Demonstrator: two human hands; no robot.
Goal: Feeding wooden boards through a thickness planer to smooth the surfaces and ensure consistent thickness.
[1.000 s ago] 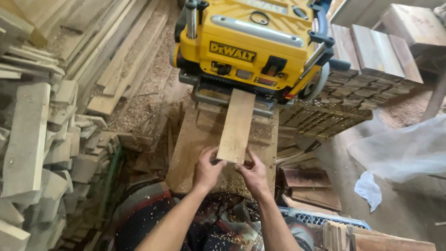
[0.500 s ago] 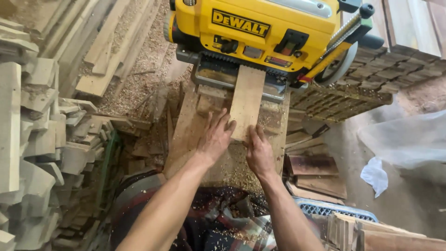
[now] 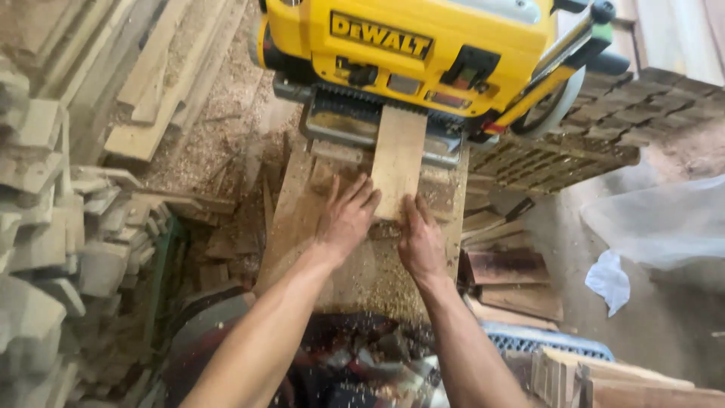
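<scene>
A pale wooden board [image 3: 397, 159] lies flat on a sawdust-covered feed table [image 3: 302, 219], its far end inside the mouth of a yellow thickness planer [image 3: 423, 53]. My left hand [image 3: 347, 219] rests flat against the board's near left corner, fingers spread. My right hand [image 3: 421, 240] presses against the board's near end on the right side, fingers together. Both hands touch the board without closing around it.
Stacks of cut wooden pieces [image 3: 53, 227] rise on the left. Long planks [image 3: 158, 83] lean at the upper left over sawdust. A stack of small blocks [image 3: 574, 143] sits right of the planer. Clear plastic sheet [image 3: 664, 219] and a blue crate [image 3: 544, 340] lie on the right.
The board has gone further into the planer, with less of it showing. Both hands have followed it forward towards the machine, staying at its near end.
</scene>
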